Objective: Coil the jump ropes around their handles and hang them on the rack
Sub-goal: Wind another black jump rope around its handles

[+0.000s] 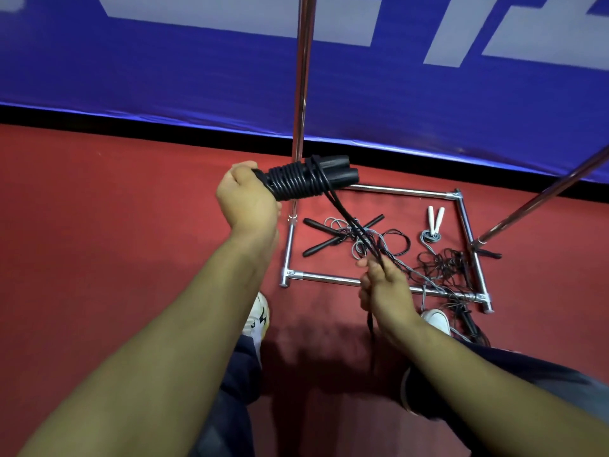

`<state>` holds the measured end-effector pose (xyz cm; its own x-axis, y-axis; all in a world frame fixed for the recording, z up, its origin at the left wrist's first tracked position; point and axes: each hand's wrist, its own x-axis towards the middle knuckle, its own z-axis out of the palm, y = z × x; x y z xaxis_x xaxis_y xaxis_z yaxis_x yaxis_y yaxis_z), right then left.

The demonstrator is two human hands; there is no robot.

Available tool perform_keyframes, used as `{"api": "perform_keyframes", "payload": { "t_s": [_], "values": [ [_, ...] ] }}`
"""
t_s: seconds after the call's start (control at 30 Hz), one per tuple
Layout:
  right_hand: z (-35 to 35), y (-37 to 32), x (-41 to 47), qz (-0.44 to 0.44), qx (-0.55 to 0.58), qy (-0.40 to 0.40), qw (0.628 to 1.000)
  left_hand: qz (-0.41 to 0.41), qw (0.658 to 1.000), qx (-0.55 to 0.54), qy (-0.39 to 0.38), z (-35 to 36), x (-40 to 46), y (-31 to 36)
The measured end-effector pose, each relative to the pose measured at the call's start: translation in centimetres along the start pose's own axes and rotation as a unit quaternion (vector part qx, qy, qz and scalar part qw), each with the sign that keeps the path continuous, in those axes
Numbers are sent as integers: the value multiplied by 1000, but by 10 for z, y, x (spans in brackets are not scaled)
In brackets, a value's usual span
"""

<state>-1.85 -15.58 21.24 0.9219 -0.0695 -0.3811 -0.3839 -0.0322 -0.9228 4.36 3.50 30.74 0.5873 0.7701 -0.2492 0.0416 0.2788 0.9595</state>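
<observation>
Red gym floor at mid-frame: left hand [247, 196] grips the half-coiled black jump rope [306, 179], right hand [384, 285] pinches its tail, which could slacken and unravel the coils.

Red floor [131, 199] bearing the rack base [329, 279]. Within the frame lie black-handled ropes [342, 234] and a white-handled rope [434, 222]. Tangled black cord [441, 263] crosses its right side.

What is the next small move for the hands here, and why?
Probably one more turn: the right hand should carry the loose black rope around the paired handles that the left hand grips. Many coils already sit on them, but the rope's slack end hangs below the right hand, not yet wound.
</observation>
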Motion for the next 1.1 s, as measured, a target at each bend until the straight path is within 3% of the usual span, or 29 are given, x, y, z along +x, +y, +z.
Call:
{"api": "perform_keyframes", "payload": {
  "t_s": [0.23, 0.37, 0.5, 0.67, 0.8, 0.97, 1.1],
  "values": [
    [-19, 1, -18, -192, -149, -62, 968, -62, 995, -39, 69, -12, 13, 12],
    [-35, 11, -4, -320, -354, -87, 874, -68, 996, -29, 51, -14, 12, 12],
    [-47, -7, 5, -269, -397, -57, 876, -70, 997, 8, -39, -13, 6, 10],
    [-45, -26, 6, -92, -383, -130, 910, -65, 996, 27, -60, -14, 5, 10],
    [-46, -29, 6, -135, -421, -94, 892, -71, 989, 32, -128, -13, 0, 7],
    [-61, -37, 19, -266, -378, 31, 886, -75, 929, 132, -336, -18, -14, -4],
    [-72, -57, 24, -373, -278, 108, 879, 35, 863, 324, -386, -22, -15, -12]
  ]
}}
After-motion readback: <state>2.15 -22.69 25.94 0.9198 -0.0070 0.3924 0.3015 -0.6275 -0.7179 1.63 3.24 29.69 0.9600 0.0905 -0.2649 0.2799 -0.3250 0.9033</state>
